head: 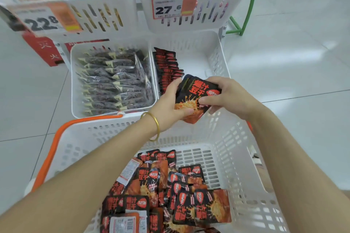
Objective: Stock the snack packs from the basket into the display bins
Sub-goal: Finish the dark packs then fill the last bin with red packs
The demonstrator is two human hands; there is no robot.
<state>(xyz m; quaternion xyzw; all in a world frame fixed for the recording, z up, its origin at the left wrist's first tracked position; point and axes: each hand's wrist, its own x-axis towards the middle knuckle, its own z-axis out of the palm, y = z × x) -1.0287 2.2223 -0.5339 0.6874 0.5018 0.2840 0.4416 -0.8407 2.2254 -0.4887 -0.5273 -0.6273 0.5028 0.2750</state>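
Loose snack packs (pixel 170 191) lie heaped right below your forearms in the white slotted basket (pixel 98 134). They're glossy black-and-red foil pouches, flat and roughly square, facing every which way. Further out, both hands are on 1 small stack (pixel 195 98), tilted over the near edge of the display bin (pixel 216 58). Your left hand (pixel 168 104) curls round the stack's lower-left edge, thumb across the front. Your right hand (pixel 229 96) grips the opposite side, fingers wrapped over the top corner. My read: you're squaring up slippery pouches so they go in as 1 tidy block.

Just beyond your left fingertips, a row of matching packs (pixel 166 66) stands on edge against the bin's left wall. Bare white plastic floor shows beyond your right hand, and that gap looks like where this stack belongs. Left of your left hand, the neighbouring bin (pixel 74 89) holds clear, crinkly bags of something dark. A gold bangle (pixel 155 125) rides your left wrist.
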